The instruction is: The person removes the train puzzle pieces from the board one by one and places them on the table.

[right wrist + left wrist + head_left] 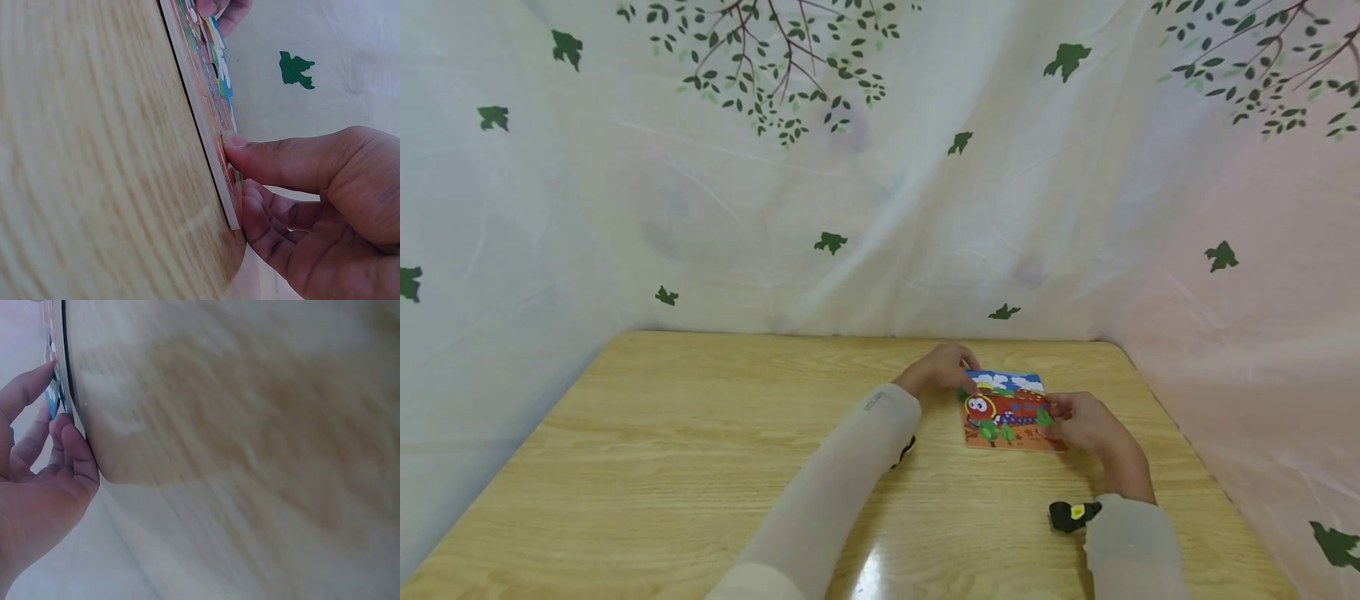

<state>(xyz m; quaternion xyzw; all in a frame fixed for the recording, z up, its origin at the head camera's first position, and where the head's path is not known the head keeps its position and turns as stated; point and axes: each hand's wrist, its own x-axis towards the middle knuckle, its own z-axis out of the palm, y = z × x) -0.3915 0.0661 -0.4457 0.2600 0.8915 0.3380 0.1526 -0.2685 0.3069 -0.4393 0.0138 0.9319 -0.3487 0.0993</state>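
A small square jigsaw puzzle (1011, 410) lies on the table, printed with a big-eyed red cartoon figure, white clouds and a blue sky. In the right wrist view the puzzle (215, 119) shows seams between pieces and a pale board edge close against the wood. My left hand (943, 367) holds its upper left corner; in the left wrist view the left hand (47, 469) has its thumb on the picture and fingers at the edge. Gripping the right edge is my right hand (1086, 423). Close up, the right hand (312, 194) lays its thumb on the pieces, fingers curled against the side.
The wooden table (685, 450) reaches back to a pale curtain (737, 217) with printed branches and green birds. A black wrist device (1071, 515) sits by the right sleeve. The left forearm in its light sleeve (827, 492) stretches across the table's middle.
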